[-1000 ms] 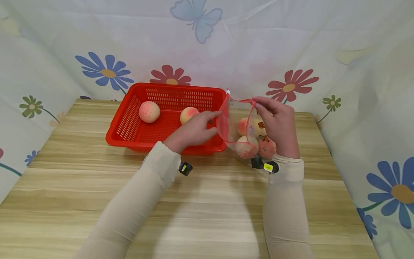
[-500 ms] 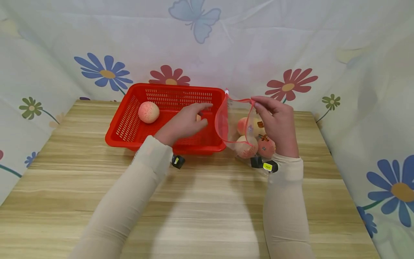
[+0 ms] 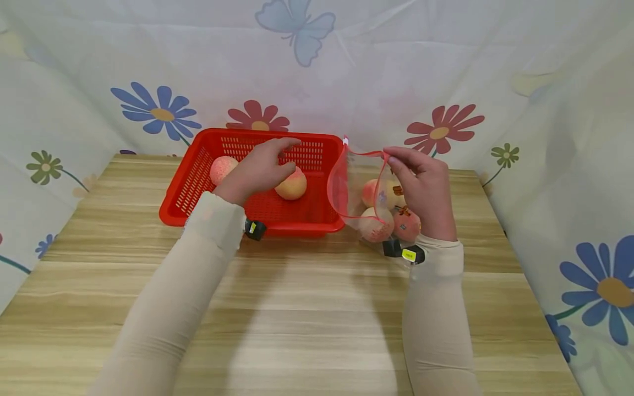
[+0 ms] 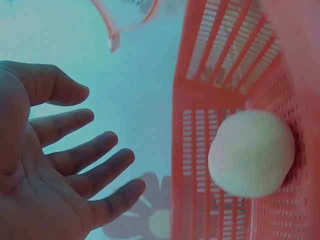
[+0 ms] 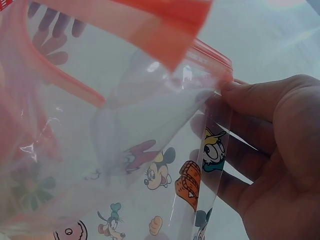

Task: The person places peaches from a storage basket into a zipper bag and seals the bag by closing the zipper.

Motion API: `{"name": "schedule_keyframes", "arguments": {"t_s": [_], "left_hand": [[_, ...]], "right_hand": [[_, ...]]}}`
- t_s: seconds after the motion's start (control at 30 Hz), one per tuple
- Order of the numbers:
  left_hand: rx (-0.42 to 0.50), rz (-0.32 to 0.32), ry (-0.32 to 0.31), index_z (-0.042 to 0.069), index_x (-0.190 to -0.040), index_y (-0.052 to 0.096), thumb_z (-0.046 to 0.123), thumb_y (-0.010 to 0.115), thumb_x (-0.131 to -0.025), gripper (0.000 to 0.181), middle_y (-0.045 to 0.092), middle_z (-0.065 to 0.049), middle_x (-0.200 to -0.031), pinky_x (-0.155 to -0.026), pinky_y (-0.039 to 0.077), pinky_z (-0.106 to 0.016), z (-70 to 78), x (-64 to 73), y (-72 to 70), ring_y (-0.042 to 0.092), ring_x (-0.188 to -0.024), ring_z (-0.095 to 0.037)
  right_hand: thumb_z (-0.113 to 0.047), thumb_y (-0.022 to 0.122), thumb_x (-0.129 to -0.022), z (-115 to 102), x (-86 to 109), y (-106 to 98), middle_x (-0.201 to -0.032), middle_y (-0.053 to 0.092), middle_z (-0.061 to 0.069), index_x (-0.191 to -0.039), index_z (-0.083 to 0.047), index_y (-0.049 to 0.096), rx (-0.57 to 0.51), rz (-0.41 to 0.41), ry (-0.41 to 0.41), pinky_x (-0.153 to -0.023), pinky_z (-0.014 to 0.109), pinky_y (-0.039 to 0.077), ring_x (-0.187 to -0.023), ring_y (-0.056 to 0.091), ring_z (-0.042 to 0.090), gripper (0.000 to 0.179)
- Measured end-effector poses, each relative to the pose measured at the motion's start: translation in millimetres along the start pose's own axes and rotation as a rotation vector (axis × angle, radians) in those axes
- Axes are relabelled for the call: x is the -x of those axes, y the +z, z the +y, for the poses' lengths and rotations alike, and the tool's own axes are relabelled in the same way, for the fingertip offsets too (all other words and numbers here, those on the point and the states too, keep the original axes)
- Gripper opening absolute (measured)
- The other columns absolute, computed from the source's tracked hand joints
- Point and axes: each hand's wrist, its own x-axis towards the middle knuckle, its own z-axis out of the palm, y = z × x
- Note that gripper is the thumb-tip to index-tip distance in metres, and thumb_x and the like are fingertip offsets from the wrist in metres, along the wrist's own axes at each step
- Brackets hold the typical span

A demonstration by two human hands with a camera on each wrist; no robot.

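Head view: left of the centre of the frame, a red plastic basket (image 3: 277,226) with slotted walls stands on the wood-grain surface (image 3: 317,313). Two peaches lie in it: the near peach (image 3: 291,185) right of the basket's middle, the far peach (image 3: 222,168) towards its left end, partly covered by the left hand (image 3: 260,168). That hand is over the basket with its fingers loosely extended, its grip holding nothing. Right of centre, just beside the basket, is a clear zip bag (image 3: 339,190) edged in red, its mouth gaping towards the left. Four round fruits (image 3: 376,225) show through its film, clustered in its lower part. The right hand (image 3: 423,184) pinches the upper right corner of the bag's mouth between thumb and fingers. A flowered backdrop (image 3: 376,82) fills the upper part.

Left wrist view: the left hand is spread at the left of the frame, fingers apart. One peach sits in the basket at the right; a piece of the bag's red edging hangs at the top.

Right wrist view: from the right, thumb and fingers grip the red zip corner; cartoon figures (image 5: 160,172) are printed on the film.
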Motion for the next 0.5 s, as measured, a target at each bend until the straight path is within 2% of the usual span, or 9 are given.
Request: {"name": "schedule_keyframes", "arguments": {"t_s": [0.17, 0.5], "left_hand": [[-0.005, 0.009, -0.040, 0.022, -0.151, 0.033, 0.028, 0.057, -0.093, 0.063, 0.042, -0.005, -0.151, -0.096, 0.053, -0.047, -8.4, -0.6, -10.4, 0.046, -0.128, -0.028], [0.029, 0.040, -0.143, 0.028, -0.152, 0.030, 0.028, 0.062, -0.091, 0.069, 0.041, -0.004, -0.151, -0.096, 0.052, -0.047, -25.9, -3.4, -27.2, 0.046, -0.130, -0.028]], "right_hand": [[-0.030, 0.063, -0.093, 0.3, -0.3, -0.1, -0.095, 0.072, 0.011, -0.115, -0.017, 0.073, 0.002, 0.002, -0.010, -0.060, 0.016, 0.047, -0.076, 0.057, 0.010, 0.028], [-0.033, 0.064, -0.092, 0.0, 0.5, 0.6, -0.096, 0.072, 0.008, -0.115, -0.017, 0.072, -0.004, -0.004, -0.009, -0.061, 0.017, 0.048, -0.078, 0.059, 0.009, 0.029]]}}
